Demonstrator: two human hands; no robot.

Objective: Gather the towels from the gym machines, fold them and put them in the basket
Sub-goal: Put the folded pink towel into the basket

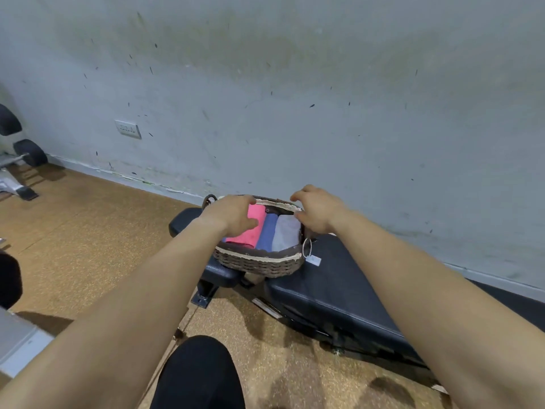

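Black padded desk [339,284] runs below both grips, alongside the wall. Wicker basket [259,259] sits on it directly under the grips, and its near side looks to hang over the gap between the desk's two pads.

Left grip [236,215] lies on the pink towel [250,234] with bent fingers. Can't tell if it pinches the cloth or just presses. Right grip [317,212] is curled at the basket's far right rim, over the white towel [286,233]. Can't tell if it clamps rim, towel or nothing.

The three folded towels lie side by side in the basket, with the blue towel [268,231] between the two grips. Task looks near done.

Risks:
- A downward push from the left grip may rock the basket off the pad edge onto the floor [88,246].
- Towels are packed tight, so lifting either grip with cloth caught could drag a fold open.
- The tag [314,259] hangs on a loop just below the right grip's wrist and could snag and tug the basket.
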